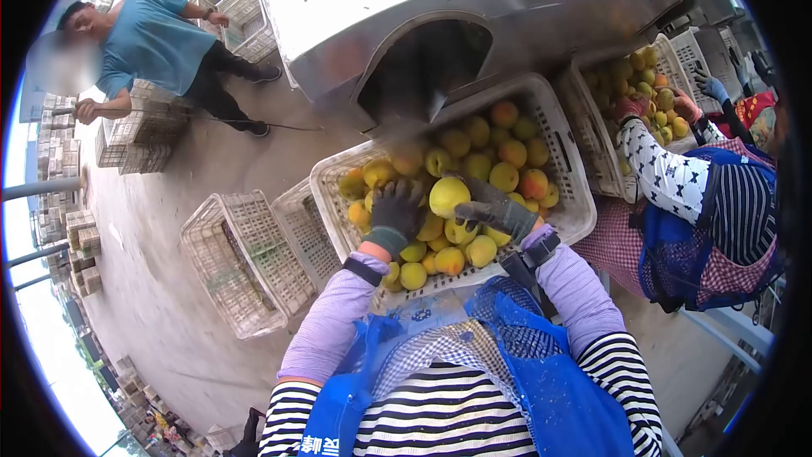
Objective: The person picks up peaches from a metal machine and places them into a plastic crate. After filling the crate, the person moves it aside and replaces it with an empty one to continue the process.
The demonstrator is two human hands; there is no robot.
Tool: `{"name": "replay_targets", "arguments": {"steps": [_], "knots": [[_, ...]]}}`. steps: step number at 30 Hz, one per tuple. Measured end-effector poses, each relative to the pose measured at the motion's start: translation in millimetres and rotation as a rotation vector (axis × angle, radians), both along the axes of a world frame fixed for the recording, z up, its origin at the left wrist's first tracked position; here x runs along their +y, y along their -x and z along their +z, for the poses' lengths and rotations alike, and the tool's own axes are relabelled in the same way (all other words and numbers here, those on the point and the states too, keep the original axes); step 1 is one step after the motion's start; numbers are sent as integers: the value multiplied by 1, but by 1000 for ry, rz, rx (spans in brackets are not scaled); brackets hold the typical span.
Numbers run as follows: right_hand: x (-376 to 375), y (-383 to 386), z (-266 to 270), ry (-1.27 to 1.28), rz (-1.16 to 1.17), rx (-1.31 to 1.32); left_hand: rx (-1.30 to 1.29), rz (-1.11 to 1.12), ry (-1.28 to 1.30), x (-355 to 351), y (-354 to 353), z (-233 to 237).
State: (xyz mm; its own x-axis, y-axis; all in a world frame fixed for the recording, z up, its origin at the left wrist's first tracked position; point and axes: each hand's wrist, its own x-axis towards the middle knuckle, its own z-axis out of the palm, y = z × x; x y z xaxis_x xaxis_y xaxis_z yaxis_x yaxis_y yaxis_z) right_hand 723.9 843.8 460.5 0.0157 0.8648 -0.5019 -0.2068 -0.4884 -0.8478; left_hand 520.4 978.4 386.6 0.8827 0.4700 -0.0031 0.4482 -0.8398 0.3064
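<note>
A white plastic crate (584, 211) full of yellow peaches (505, 176), several blushed red, is in front of my body. My right hand (505, 210), in a dark glove, has its thumb and fingers around a large yellow peach (448, 196) held above the others. My left hand (396, 213), in a similar glove, is on the fruit at the crate's left side. Its fingers are curled downward, and what lies under them is hidden.
A metal machine with a chute opening (427, 63) overhangs the crate's far side. White crates (241, 262) stand on the floor at left. Farther left, a person in a blue shirt (161, 42) holds a thin rod. At right, another person (694, 195) handles fruit in a second crate (596, 140).
</note>
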Motion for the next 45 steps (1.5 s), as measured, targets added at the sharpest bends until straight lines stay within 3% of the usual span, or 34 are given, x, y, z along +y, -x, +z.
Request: {"name": "replay_targets", "arguments": {"steps": [2, 3, 4, 5, 7, 11, 14, 18, 21, 24, 26, 28, 30, 34, 36, 39, 41, 45], "knots": [[-12, 7, 1, 14, -6, 358, 236, 61, -151, -16, -19, -23], [-15, 14, 5, -55, -53, 417, 354, 88, -225, -20, -24, -32], [-15, 24, 17, -125, -103, 476, 338, 108, -22, -12, -28, -32], [-16, 28, 23, -188, -159, 537, 267, 112, -12, -12, -26, -40], [-15, 25, 16, -192, -175, 348, 120, 125, 1, -8, -21, -56], [-4, 20, 48, -283, -180, -131, -385, 125, 764, 26, 8, 26], [0, 16, 66, -414, -151, -525, -719, 352, 2074, 14, 29, 62], [12, 28, 81, -537, -13, -874, -745, 210, 1576, -10, 9, 111], [14, 39, 89, -506, -310, -731, -621, 101, 1319, -1, 9, 121], [17, 40, 91, -566, -187, -1039, -658, -1, 1097, 8, 6, 130], [20, 42, 97, -484, -227, -990, -726, 37, 1209, 10, 5, 131], [33, 39, 102, -454, -279, -1061, -810, 198, 1586, 16, -2, 136], [57, 30, 103, -481, -350, -1254, -871, 301, 1487, 23, -3, 114], [121, 10, 84, -479, -466, -1531, -1025, 423, 1707, 21, 4, 100], [144, 1, 66, -493, -414, -1452, -1062, 446, 1806, 18, 7, 110], [170, -7, 58, -435, -323, -1451, -834, 189, 758, 15, 22, 96], [171, -10, 70, -430, -306, -1432, -973, 287, 1249, 15, 18, 106], [106, 17, 117, -534, -241, -1258, -1200, 399, 1796, 15, 13, 142]]}}
